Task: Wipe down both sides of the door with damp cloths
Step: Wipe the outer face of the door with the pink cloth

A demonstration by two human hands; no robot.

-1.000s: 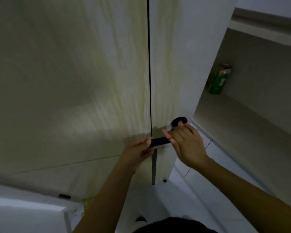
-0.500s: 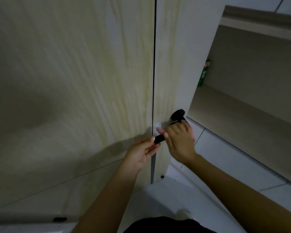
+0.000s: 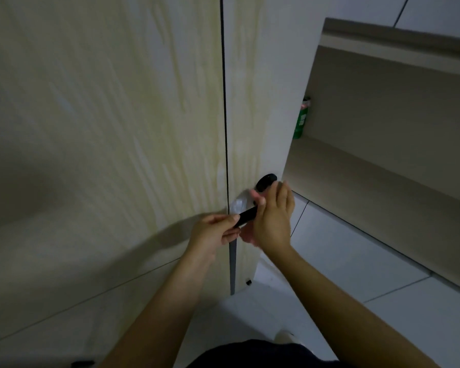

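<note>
At the far left I see the pale wood-grain wall panel [image 3: 96,128], then the dark vertical seam, then the door [image 3: 250,88] standing just right of it. My left hand [image 3: 213,232] is closed lightly around the free end of the black lever handle [image 3: 247,215], thumb on top and fingers curled beneath. A pale, blurred cloth [image 3: 239,205] sits between the handle and the door face, touching both as far as I can tell. My right hand [image 3: 272,221] is curled over the handle's inner stretch near the round black rose [image 3: 266,181]; whether it pinches the cloth I cannot tell. To do this well, I judge I should steady the lever with the left and work the cloth along it. Far right, a green can [image 3: 302,120] stands on a shelf [image 3: 369,176].
</note>
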